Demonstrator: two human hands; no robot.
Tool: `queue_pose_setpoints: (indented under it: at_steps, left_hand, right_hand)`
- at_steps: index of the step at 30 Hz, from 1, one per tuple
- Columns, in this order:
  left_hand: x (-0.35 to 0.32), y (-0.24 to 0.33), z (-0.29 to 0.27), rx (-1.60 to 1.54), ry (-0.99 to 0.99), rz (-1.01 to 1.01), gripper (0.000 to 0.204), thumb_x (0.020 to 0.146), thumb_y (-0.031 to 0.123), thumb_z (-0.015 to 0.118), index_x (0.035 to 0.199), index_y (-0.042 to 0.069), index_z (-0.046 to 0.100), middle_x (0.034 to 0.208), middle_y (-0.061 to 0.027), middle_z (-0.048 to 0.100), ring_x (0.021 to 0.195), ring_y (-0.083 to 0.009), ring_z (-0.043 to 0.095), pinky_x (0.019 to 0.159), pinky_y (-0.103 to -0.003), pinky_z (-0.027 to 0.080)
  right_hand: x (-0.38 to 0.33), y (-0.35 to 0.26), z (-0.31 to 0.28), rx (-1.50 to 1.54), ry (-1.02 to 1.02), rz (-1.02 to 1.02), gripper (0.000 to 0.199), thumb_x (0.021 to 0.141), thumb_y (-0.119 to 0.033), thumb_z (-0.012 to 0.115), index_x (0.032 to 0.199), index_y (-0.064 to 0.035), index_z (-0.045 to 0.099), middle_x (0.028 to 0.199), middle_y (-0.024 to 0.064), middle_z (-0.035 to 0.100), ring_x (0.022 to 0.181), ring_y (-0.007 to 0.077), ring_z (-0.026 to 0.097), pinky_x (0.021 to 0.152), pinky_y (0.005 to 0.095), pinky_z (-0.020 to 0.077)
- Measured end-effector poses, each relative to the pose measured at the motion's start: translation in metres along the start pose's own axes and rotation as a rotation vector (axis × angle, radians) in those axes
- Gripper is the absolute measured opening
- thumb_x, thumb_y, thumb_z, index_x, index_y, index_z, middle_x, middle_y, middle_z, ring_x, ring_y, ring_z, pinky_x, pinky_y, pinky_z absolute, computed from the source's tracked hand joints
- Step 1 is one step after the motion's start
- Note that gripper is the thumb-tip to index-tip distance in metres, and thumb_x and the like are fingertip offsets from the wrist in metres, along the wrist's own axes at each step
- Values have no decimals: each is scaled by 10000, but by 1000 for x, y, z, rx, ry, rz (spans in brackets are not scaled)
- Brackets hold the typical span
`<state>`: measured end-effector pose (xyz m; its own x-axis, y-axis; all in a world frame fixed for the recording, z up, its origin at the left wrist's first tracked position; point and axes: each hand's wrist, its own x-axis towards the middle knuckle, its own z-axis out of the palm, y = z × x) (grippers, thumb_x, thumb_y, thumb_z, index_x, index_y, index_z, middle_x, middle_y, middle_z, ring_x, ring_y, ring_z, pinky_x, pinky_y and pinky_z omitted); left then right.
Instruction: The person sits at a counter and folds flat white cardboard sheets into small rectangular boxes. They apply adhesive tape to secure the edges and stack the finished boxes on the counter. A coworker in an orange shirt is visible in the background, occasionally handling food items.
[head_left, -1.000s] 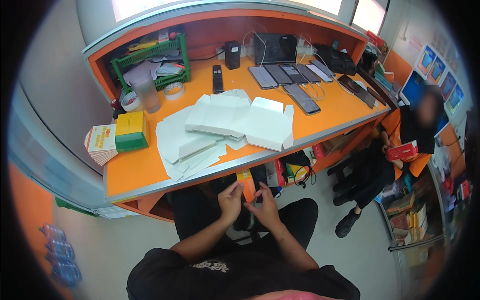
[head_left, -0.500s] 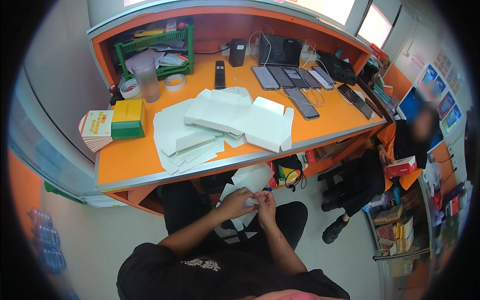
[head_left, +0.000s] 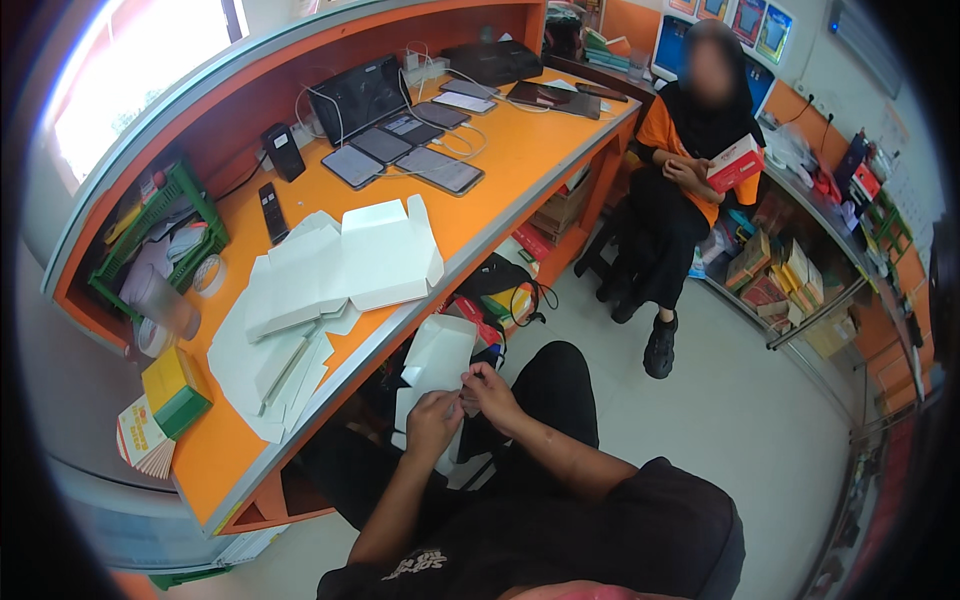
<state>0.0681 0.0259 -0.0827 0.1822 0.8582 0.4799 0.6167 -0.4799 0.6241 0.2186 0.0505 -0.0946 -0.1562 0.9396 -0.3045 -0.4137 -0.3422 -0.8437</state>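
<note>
A white cardboard box blank (head_left: 440,345) with folding flaps lies over my lap, below the desk's front edge. My left hand (head_left: 433,422) is closed at its right-hand edge, fingers bent over the card. Close against it, my right hand (head_left: 490,397) pinches at the same edge, and the fingertips of both hands meet. The exact bit of card between the fingers is hidden. Up on the orange desk (head_left: 500,140), several similar white blanks (head_left: 310,275) lie in a loose, overlapping pile, some with flaps raised.
A yellow-green box (head_left: 178,390) and fanned printed cards (head_left: 145,440) lie at the desk's left end, near a clear cup (head_left: 165,300) and green rack (head_left: 165,235). Several phones (head_left: 440,168) with cables lie farther right. A seated person (head_left: 675,220) holds a red-white box (head_left: 735,165).
My view has swung to the right, bringing the seated person nearer the middle. Both hands stay together at the blank's edge, with the fingertips slightly shifted.
</note>
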Motion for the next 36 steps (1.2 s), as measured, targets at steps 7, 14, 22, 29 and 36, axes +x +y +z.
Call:
queue_pose_setpoints:
  at_steps: [7,14,22,29,36]
  left_hand:
    - [-3,-3,-6,-342,19,-423,201,889,77,689,1061,-18,730,850,-106,729,716,-142,675,693,-246,516]
    - [-11,-26,0,-628,52,-696,276,916,163,690,1125,-13,720,850,-43,730,731,-66,627,697,-215,502]
    - [4,-6,-13,-687,-13,-661,334,952,220,679,1175,-28,689,944,-73,736,826,-98,656,733,-254,539]
    - [3,-7,-14,-823,-19,-603,304,988,155,614,1226,-30,658,1053,-85,718,928,-116,664,811,-266,555]
    - [3,-3,-15,-965,39,-663,289,991,138,606,1226,-23,652,1098,-96,698,961,-153,679,810,-279,571]
  right_hand:
    - [4,-8,-11,-638,-12,-427,175,968,-177,623,1031,-14,632,1175,121,624,1001,187,660,814,296,541]
    - [-1,-37,4,-714,-38,-585,137,928,-92,657,1003,22,650,1280,175,574,958,231,686,757,318,580]
    - [1,-37,18,-827,-131,-607,141,931,-72,653,1010,44,668,1287,177,601,1012,212,676,792,305,571]
    - [-5,-36,21,-776,-135,-748,135,930,-62,649,1007,48,664,1252,182,628,934,197,691,741,292,571]
    - [-11,-47,30,-743,-87,-733,109,910,-37,656,971,53,664,1245,177,636,932,192,693,722,290,573]
